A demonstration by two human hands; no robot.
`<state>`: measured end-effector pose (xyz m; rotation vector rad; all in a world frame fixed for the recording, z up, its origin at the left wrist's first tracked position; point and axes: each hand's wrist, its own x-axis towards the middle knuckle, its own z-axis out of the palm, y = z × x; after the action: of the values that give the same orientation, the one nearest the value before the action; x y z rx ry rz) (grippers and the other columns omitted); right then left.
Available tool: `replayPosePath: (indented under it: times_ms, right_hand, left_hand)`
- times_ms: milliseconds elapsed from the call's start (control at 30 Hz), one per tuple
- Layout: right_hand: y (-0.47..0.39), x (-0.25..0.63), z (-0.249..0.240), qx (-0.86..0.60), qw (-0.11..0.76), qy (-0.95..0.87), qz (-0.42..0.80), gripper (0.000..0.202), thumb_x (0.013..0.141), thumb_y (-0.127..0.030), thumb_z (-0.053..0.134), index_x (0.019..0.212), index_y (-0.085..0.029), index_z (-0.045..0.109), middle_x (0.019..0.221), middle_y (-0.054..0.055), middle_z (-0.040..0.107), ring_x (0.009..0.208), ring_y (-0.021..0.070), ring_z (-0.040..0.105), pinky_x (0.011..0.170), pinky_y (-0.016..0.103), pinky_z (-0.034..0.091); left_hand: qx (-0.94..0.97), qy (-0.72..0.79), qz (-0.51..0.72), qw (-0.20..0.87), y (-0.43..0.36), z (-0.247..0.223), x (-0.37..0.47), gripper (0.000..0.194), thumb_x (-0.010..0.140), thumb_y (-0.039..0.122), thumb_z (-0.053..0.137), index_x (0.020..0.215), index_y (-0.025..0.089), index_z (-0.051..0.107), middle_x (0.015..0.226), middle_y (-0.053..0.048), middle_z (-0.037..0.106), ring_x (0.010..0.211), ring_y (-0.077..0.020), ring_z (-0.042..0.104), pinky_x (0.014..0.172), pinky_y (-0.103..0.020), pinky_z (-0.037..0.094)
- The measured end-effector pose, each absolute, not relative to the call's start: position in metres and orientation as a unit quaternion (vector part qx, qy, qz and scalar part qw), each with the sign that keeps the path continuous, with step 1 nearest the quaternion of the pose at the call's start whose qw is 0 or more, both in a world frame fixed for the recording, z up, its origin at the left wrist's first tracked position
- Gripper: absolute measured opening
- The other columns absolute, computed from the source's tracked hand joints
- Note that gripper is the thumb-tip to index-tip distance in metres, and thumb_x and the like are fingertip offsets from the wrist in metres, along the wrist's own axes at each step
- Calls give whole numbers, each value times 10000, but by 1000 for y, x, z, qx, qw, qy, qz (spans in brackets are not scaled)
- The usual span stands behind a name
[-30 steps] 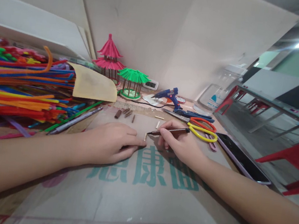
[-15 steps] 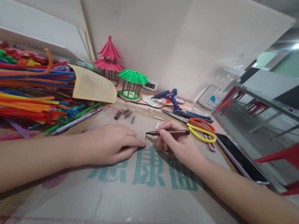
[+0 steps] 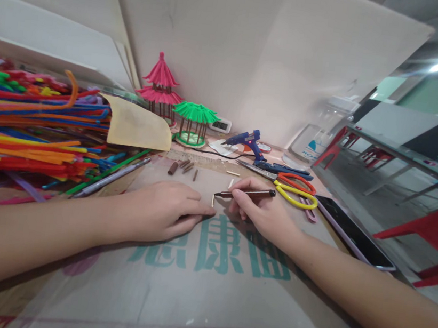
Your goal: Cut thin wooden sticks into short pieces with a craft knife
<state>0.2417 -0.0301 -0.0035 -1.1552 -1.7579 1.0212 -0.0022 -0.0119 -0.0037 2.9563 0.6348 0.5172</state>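
Observation:
In the head view my right hand (image 3: 258,207) grips a brown marker pen (image 3: 245,193), its tip at the upper end of a small pale wooden stick (image 3: 213,201). My left hand (image 3: 167,208) lies palm down on the plastic sheet (image 3: 169,300), and its fingertip presses the stick's lower end. Two other pale sticks lie beyond the pen, one being a short stick (image 3: 233,173) set crosswise. Left of them are several small brown pieces (image 3: 187,167) and a brown marker cap (image 3: 172,168).
Pipe cleaners (image 3: 28,106) are heaped at left. A pink-roofed model (image 3: 159,89) and a green-roofed model (image 3: 195,115) stand behind. A blue glue gun (image 3: 246,142), scissors (image 3: 294,187), a phone (image 3: 355,230) and a plastic jug (image 3: 315,136) are to the right.
The pen in my right hand has tilted and shifted very slightly, its tip staying by the stick's upper end. My left hand stays in place on the stick.

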Motion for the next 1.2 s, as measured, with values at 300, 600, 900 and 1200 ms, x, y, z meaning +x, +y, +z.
replayPosePath:
  times_ms: [300,600,900,1200]
  right_hand:
    - [-34,242,-2,-444,379,-690,428,223,952,-412,580,870,-207,554,616,-22,630,535,128,585,492,239,442]
    - [-30,242,-3,-457,396,-687,402,175,954,-381,579,947,-207,569,660,-28,646,533,116,566,514,238,461]
    - [-30,242,-6,-452,387,-697,400,195,960,-397,572,958,-202,577,647,-25,644,548,126,589,534,250,484]
    - [-30,245,-6,-447,395,-711,373,189,971,-372,569,1010,-202,641,742,6,677,587,133,592,553,256,486]
  left_hand:
    - [963,210,163,46,-12,-4,-3,328,1001,217,481,1233,251,709,978,-32,758,816,-172,678,741,-273,463]
    - [963,202,172,38,-12,-3,-2,318,1004,220,479,1212,234,719,992,-33,765,846,-183,687,765,-283,471]
    - [961,208,178,35,-12,-4,-2,316,1001,224,482,1203,235,725,982,-34,766,835,-180,690,752,-279,477]
    - [962,210,173,32,-13,-2,-1,312,998,227,485,1193,237,729,972,-37,767,836,-178,691,753,-273,489]
